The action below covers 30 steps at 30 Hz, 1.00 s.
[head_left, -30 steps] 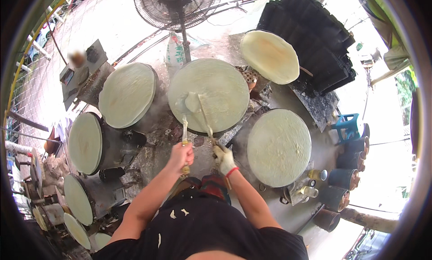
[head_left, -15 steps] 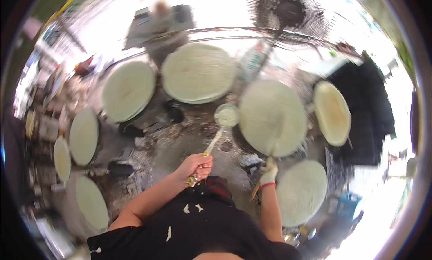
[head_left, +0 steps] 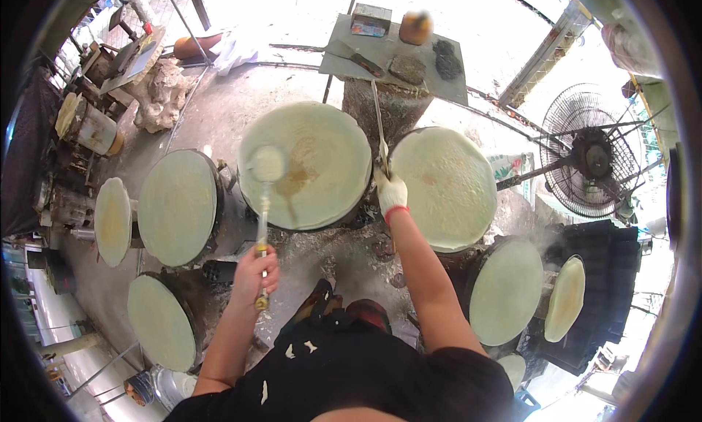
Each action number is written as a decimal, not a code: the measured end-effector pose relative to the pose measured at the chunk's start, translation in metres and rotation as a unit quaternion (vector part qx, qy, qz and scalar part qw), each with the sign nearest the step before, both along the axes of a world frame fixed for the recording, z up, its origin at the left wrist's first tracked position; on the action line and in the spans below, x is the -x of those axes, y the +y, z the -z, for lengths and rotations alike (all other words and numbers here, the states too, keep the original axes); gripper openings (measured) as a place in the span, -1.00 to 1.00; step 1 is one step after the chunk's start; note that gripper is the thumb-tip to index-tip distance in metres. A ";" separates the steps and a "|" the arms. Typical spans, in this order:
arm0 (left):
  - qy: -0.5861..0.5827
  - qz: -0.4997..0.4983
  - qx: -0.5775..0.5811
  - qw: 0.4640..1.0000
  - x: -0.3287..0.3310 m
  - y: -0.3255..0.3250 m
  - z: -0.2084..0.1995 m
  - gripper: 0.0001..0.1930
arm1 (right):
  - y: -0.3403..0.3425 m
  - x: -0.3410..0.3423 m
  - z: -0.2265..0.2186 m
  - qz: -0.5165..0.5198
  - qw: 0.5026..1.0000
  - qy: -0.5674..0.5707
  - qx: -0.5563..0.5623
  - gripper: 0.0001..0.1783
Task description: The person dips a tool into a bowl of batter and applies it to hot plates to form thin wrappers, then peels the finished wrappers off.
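Observation:
My bare left hand [head_left: 256,276] grips the handle of a ladle [head_left: 264,216]. The ladle's bowl is blurred and looks pale with batter; it hangs over the left part of a large round pancake [head_left: 333,148] with a brownish patch on a griddle. My right hand [head_left: 391,192], in a white glove with a red cuff, is closed around a long thin spatula [head_left: 379,119]. The spatula points away from me, between that pancake and a second bubbly one [head_left: 446,192] to the right. Whether its blade touches anything, I cannot tell.
More griddles with pale pancakes curve round me, on the left [head_left: 178,206] and right [head_left: 506,290]. Behind the front pair, a board on a stump [head_left: 384,104] bears a box and a dark-handled tool. A fan [head_left: 589,151] and black corrugated sheets [head_left: 607,276] stand right.
The view has turned left, so fan and griddles sit further right. My right hand has reached forward with the spatula from the right-hand pancake. The ladle now hangs over a pancake.

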<state>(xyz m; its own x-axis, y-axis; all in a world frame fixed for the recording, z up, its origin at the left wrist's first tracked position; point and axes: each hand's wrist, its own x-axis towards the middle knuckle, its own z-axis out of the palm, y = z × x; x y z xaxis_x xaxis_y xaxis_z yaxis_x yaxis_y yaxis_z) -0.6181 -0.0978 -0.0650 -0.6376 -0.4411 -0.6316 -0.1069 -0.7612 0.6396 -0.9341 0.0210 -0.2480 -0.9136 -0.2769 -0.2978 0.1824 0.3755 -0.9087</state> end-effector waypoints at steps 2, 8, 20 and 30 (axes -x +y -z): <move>0.016 -0.049 0.006 0.999 -0.012 -0.032 0.003 -0.87 | -0.039 0.009 -0.015 0.022 0.996 0.042 -0.078 -0.50; 0.040 -0.149 0.011 0.988 -0.034 -0.084 0.006 -0.91 | -0.075 -0.002 0.007 -0.033 0.996 0.043 -0.070 -0.64; 0.065 -0.031 -0.023 0.997 0.028 -0.095 0.015 -0.92 | 0.152 0.025 -0.069 0.361 0.889 -0.056 0.277 -0.83; 0.040 0.094 -0.055 0.993 0.106 -0.033 0.006 -0.87 | 0.263 0.054 -0.017 0.374 0.877 0.095 -0.284 -0.54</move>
<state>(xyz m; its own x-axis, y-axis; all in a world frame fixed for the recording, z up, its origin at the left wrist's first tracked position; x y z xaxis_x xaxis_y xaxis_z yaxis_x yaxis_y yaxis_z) -0.7237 -0.1311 -0.0714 -0.7522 -0.2399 -0.6138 -0.2070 -0.7982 0.5657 -0.9878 0.2844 -0.2315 -0.8242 0.5661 -0.0155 0.4367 0.6179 -0.6538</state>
